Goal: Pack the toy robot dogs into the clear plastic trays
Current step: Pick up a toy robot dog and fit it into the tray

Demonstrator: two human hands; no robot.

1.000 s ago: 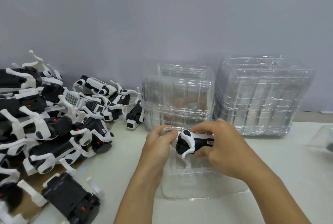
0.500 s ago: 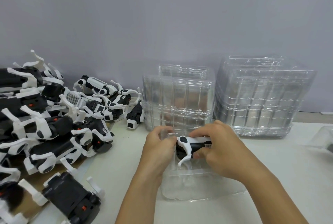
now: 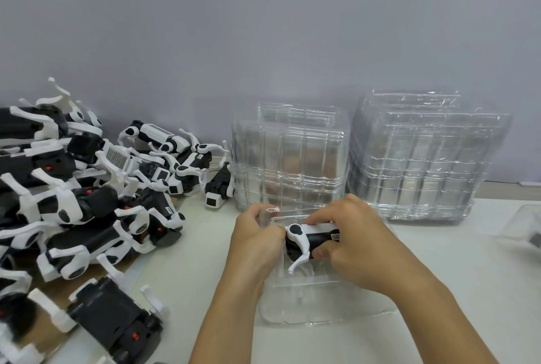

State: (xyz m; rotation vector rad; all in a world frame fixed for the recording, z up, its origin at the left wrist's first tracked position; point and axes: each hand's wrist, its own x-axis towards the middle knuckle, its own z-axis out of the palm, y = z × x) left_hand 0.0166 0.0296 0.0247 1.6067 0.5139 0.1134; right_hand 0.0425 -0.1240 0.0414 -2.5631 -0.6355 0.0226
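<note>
A black and white toy robot dog [image 3: 310, 239] lies on its side in the far end of a clear plastic tray [image 3: 316, 302] on the white table. My right hand [image 3: 354, 243] grips the dog's body from the right, thumb under it and fingers over the top. My left hand [image 3: 257, 242] holds the dog's head end and the tray's left wall; its fingertips are hidden. One white leg of the dog sticks down into the tray.
A heap of several black and white robot dogs [image 3: 87, 202] fills the left side, partly on brown cardboard. Two stacks of clear trays, one [image 3: 289, 158] behind my hands and one [image 3: 421, 158] at right, stand by the wall. Another clear tray [image 3: 524, 226] shows at the right edge.
Both hands have lowered the dog slightly into the tray's far end. My left hand has closed in against the dog's head.
</note>
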